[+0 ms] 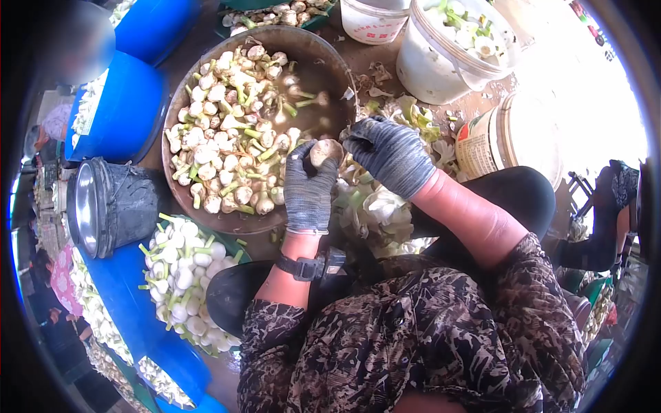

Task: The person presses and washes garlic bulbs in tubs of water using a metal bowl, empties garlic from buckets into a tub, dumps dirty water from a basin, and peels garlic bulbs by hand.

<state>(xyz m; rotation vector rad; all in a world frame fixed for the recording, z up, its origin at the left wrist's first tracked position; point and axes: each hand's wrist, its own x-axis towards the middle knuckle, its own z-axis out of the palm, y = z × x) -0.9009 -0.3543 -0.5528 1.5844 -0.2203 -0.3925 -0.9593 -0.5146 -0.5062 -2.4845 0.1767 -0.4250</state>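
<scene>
My left hand [308, 196], in a grey knit glove, grips a garlic bulb [326, 153] near the rim of a wide round tub. Close to the bulb's right side, my gloved right hand [392, 155] has its fingers curled together; what they hold, if anything, is hidden. The tub [171, 162] contains murky water and many unpeeled garlic bulbs [224, 134] with green stems. Below my hands, a heap of stripped garlic skins [385, 210] lies between my knees.
Peeled white bulbs [182, 275] fill a green basket at left, below a dark bucket [131, 203]. Blue tubs [131, 103] stand further left, near other people. At upper right are a white bucket [423, 65] of peeled bulbs and a labelled bucket [482, 144].
</scene>
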